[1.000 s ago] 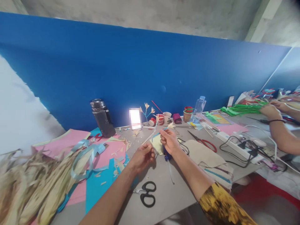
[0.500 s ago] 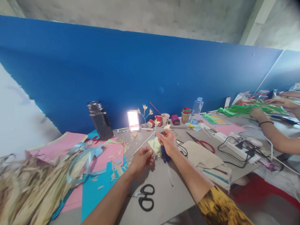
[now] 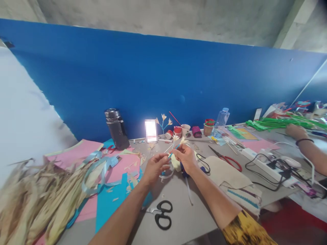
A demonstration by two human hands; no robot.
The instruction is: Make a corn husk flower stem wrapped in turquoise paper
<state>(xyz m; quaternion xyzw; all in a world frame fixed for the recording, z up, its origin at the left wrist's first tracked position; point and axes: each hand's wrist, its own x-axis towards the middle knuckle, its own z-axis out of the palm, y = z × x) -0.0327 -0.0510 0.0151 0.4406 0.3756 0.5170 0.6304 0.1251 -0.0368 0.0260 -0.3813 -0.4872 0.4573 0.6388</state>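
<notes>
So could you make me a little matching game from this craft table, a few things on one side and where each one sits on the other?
Things:
1. black scissors
2. red scissors
3. dark flask
4. dry husks

Places:
A. upright by the blue wall
B. heaped at the table's left end
C. flat on the table between the person's forearms
D. on the beige cloth to the right of the hands

Pairs: 1-C, 2-D, 3-A, 4-B
</notes>
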